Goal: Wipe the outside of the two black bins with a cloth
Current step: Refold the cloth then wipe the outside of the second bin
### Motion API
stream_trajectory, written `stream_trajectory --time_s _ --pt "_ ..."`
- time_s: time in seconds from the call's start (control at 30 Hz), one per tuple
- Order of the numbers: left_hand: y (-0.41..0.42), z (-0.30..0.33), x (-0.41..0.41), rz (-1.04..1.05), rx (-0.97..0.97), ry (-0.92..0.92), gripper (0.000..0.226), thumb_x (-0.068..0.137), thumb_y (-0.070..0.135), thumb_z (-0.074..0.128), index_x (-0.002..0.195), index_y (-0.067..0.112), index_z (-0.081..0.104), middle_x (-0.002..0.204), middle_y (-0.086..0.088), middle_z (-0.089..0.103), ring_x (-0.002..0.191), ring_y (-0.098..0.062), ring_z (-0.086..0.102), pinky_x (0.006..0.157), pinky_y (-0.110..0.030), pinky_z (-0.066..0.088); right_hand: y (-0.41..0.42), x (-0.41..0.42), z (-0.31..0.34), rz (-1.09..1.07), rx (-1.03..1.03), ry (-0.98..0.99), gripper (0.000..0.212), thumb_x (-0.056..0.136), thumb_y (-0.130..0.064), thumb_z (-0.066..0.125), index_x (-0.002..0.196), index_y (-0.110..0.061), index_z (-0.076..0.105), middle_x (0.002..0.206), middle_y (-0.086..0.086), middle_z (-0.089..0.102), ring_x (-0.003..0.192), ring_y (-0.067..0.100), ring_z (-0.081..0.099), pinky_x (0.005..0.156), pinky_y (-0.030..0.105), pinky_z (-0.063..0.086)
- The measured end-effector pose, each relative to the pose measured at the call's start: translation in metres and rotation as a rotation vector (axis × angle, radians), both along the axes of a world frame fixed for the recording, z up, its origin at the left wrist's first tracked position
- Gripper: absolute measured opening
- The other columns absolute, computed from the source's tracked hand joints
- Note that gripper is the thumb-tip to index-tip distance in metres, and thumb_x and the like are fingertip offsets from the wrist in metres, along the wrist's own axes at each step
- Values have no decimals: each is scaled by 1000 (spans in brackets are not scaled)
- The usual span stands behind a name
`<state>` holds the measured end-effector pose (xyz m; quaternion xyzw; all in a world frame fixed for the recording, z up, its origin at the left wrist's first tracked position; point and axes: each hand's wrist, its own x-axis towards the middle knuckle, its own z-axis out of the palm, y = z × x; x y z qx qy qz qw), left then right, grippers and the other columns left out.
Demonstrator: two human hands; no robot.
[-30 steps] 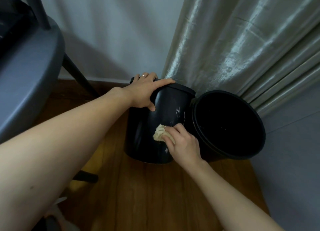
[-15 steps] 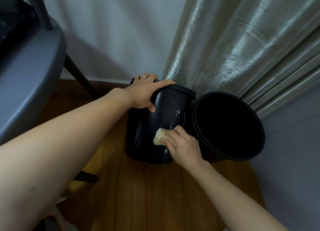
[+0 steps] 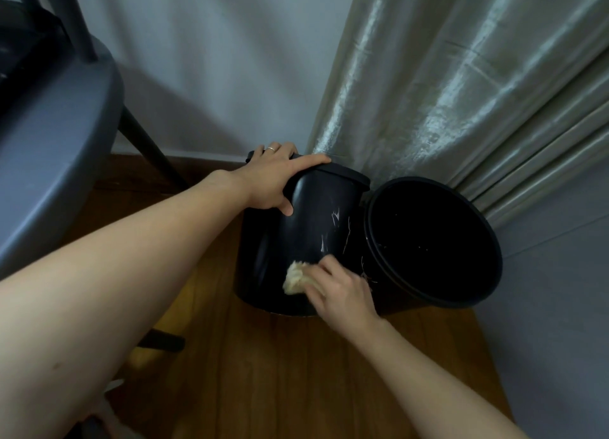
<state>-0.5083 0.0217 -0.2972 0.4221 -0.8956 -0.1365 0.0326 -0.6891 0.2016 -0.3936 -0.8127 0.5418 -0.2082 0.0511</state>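
Head view: left hand (image 3: 275,175) grips the lidded bin (image 3: 296,237) top; right hand (image 3: 339,290) fingers press cloth (image 3: 294,279) low against its side.

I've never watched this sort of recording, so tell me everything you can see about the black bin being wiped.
The lidded black bin is round, smooth and glossy, plastic by its look, with pale streaks on its side. It stands on the wooden floor, close beside the open bin. The left hand grips its top edge; the right hand presses a cream cloth low on its side.
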Motion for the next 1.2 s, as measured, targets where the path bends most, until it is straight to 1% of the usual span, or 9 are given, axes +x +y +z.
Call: stream_trajectory --time_s 0.17,0.37,0.47,0.57,0.7,0.9,1.0,1.07,1.2 --pt "0 0 3 3 10 12 109 69 30 84 148 51 12 125 -7 37 117 -28 33 107 -48 26 14 -5 -11 155 80 79 22 91 -38 53 100 -23 67 95 -5 57 72 10 63 48 30 55" --pt "-1 -2 2 3 -8 2 111 67 32 85 148 51 12 125 -7 38 116 -28 34 107 -47 26 -6 -4 5 -107 27 -89 22 87 -30 71 107 -21 67 97 -5 58 72 11 62 54 25 51" --pt "-2 -3 3 3 4 15 110 68 31 85 148 51 12 125 -7 38 116 -28 34 107 -47 26 10 -2 -9 -8 100 -79 22 85 -29 73 106 -23 66 97 -6 56 72 10 61 55 24 51" --pt "-2 -1 3 -3 5 15 109 69 32 84 148 51 12 126 -7 38 117 -28 34 107 -46 26 19 -4 -17 111 191 -8 23 87 -36 70 107 -26 65 99 -8 56 77 10 62 60 30 57" --pt "-1 -2 3 6 -4 7 110 66 32 85 146 51 12 128 -7 37 119 -29 34 107 -48 26 10 -4 -6 100 204 -110 26 88 -43 61 105 -25 68 94 -8 60 75 11 62 60 36 57" --pt "7 6 -9 41 32 9 104 57 19 84 138 35 20 138 0 33 129 -28 29 108 -63 19 -9 -5 20 50 122 -266 24 87 -35 65 104 -18 69 96 -6 61 78 11 60 62 34 54" --pt "8 6 -9 76 64 45 97 60 25 86 135 36 26 132 0 39 128 -27 30 107 -64 18 -25 -11 39 9 88 -291 22 86 -27 62 106 -17 65 100 -3 62 85 14 61 70 36 53" --pt "7 7 -7 76 69 39 96 61 28 87 136 39 27 125 0 41 126 -28 30 106 -63 19 -36 -15 51 -47 73 -306 22 86 -24 61 107 -17 62 102 -4 61 89 13 60 77 32 51" --pt "7 7 -7 59 65 66 94 60 28 86 134 42 30 114 3 40 121 -26 34 102 -56 24 -60 -13 69 -133 -29 -368 19 89 -18 62 107 -12 62 103 -8 59 93 6 55 81 10 40"
